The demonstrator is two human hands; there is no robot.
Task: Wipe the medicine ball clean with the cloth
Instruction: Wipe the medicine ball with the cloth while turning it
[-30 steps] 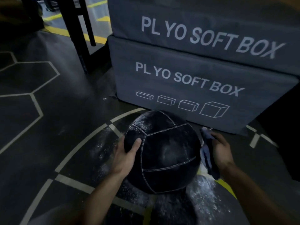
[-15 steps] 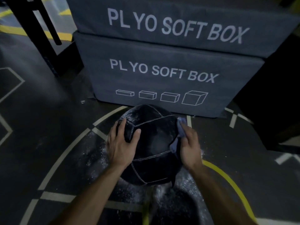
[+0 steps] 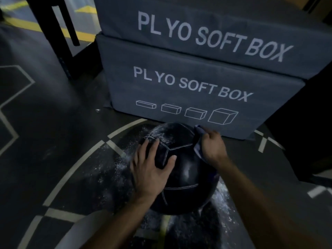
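**Ball braced, cloth at its far shoulder**

Nearest the camera, two bare forearms reach in from the bottom edge. The left hand (image 3: 152, 169) lies flat on the ball (image 3: 181, 169), fingers spread apart over the upper-left panels and the thumb stretched toward centre. It grips nothing; the open palm probably serves to pin the ball so it neither rolls nor turns under the wiping.

The ball sits at lower centre of the frame, on the floor (image 3: 53, 141), dark with pale seams. A white dusting shows on its top, near the left fingertips, so that patch looks uncleaned.

The right hand (image 3: 212, 146) is at the ball's upper right, fingers curled together around a bunched cloth (image 3: 197, 139) and pressing it to the surface. A corner of cloth sticks out above the knuckles. Holding it wadded likely gives a firm pad for scrubbing.

The floor is dark, matte rubber with pale lines, a curved arc and a yellow stripe. White powder is scattered around the ball.

Just behind the ball stand two stacked grey boxes (image 3: 197, 83), printed "PLYO SOFT BOX". A black frame (image 3: 59, 33) rises at upper left. The room is dim.
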